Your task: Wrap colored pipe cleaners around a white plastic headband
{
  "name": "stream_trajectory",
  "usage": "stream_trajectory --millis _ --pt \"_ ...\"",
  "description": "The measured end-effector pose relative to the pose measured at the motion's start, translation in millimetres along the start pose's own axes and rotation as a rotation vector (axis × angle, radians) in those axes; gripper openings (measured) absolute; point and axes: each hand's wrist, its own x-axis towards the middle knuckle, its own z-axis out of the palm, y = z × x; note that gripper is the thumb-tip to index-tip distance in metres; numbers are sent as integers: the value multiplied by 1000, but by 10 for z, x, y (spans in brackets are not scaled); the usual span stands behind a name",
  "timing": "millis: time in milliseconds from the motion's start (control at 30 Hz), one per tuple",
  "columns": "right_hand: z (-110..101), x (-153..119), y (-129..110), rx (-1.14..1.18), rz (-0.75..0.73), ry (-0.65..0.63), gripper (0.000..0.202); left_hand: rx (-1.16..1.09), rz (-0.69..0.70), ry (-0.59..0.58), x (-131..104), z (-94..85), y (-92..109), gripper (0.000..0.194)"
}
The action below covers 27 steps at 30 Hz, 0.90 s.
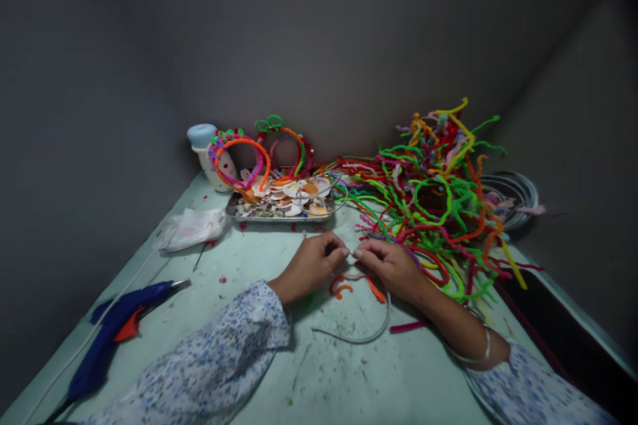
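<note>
My left hand and my right hand meet close together over the middle of the table. Thumb and fingers of both are pinched, and a short bit of grey wire shows between the fingertips. From beneath my right hand the wire curves down and left, its free end lying just above the tabletop or on it; I cannot tell which. Below the hands are orange pipe cleaner pieces. A dark pink pipe cleaner lies beside my right forearm.
A large tangle of coloured pipe cleaners fills the back right, near coiled grey wire. Behind my hands stand a metal tray of shells, fuzzy headbands and a bottle. A blue glue gun and plastic bag lie left.
</note>
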Motion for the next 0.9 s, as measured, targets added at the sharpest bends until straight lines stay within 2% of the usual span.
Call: stream_trajectory --millis 133,367,500,667,900 --pt "3 5 -3 -2 2 -1 26 80 42 17 2 18 -47 13" --pt "4 -2 17 -2 6 -6 26 401 197 57 -46 35 -55 9" --pt "-2 -7 -5 11 11 -18 26 503 214 59 -69 41 -48 10" --pt "-3 7 -6 20 11 1 26 358 175 80 -57 34 -33 10" --pt "5 8 11 20 11 6 25 121 63 50 -22 24 -64 12"
